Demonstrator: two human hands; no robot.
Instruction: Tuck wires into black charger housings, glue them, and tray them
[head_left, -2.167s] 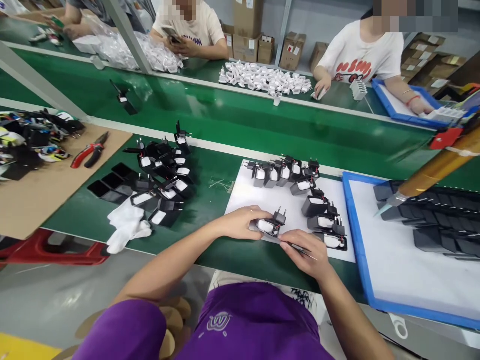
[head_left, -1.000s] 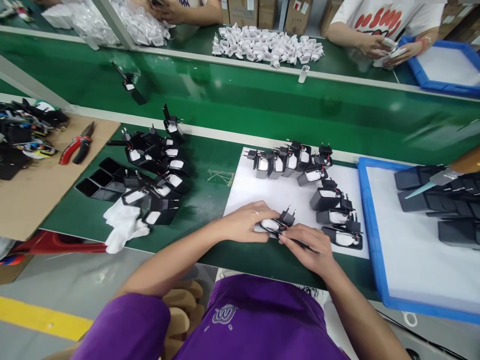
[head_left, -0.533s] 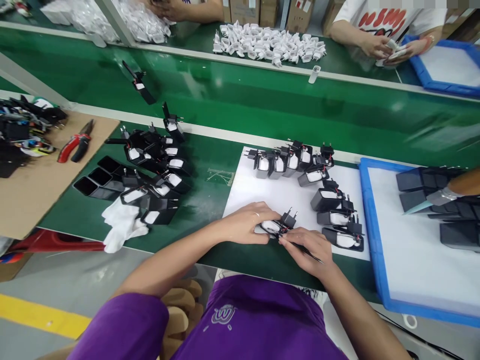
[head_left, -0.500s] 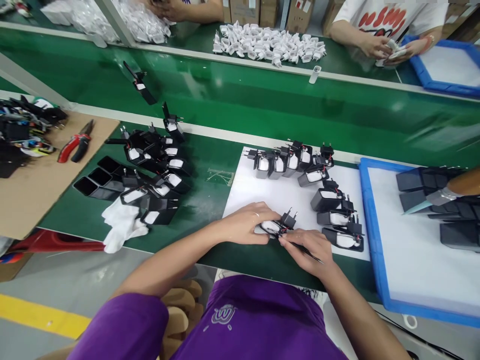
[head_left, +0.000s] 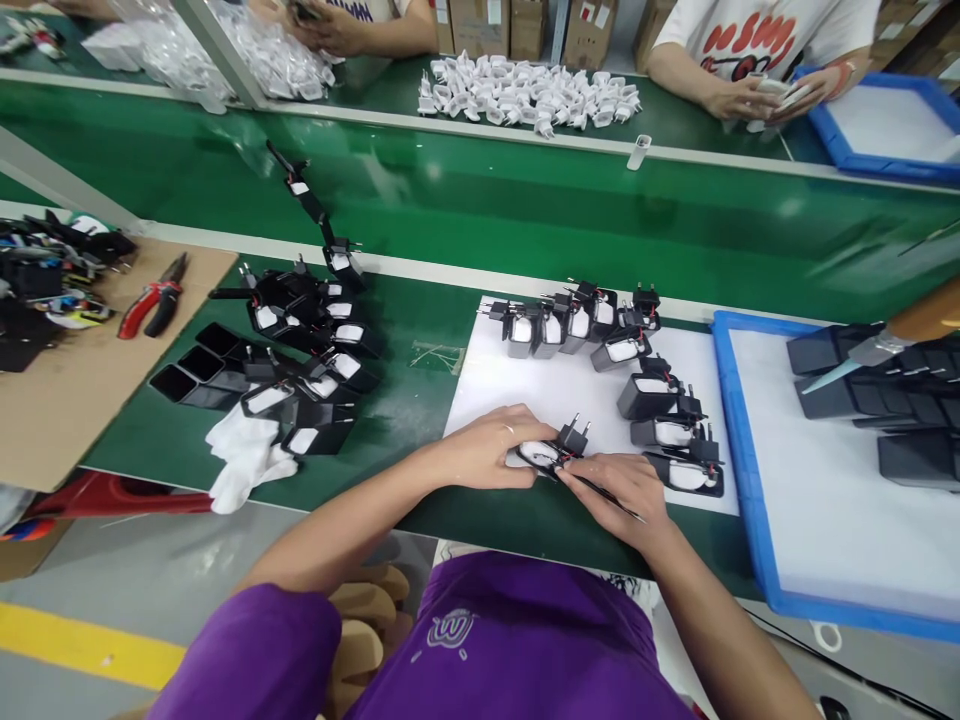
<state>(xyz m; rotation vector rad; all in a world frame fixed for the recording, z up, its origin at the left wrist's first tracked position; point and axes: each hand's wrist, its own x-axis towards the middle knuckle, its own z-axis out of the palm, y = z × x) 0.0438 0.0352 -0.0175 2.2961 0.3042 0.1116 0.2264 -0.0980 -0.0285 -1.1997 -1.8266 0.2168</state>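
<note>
My left hand (head_left: 487, 447) is closed around a black charger housing (head_left: 541, 455) with a white insert and a two-pin plug cap (head_left: 574, 436), pressing it onto the white sheet (head_left: 510, 380). Just to its right, my right hand (head_left: 619, 495) pinches thin tweezers (head_left: 611, 497), their tip at the housing's opening beside red and black wires. A curved row of several similar black charger units (head_left: 577, 325) lies on the sheet behind and to the right of my hands.
A pile of black housings and plugs (head_left: 307, 330) lies left beside white gloves (head_left: 247, 455). Red pliers (head_left: 154, 298) rest on cardboard. A blue-rimmed tray (head_left: 731, 430) holds black cases on the right. Across the conveyor belt (head_left: 525, 220), other people handle white chargers (head_left: 525, 95).
My hands keep nearly the same hold on the housing and tweezers. A black part on the conveyor has drifted right, as has a white piece near the far edge.
</note>
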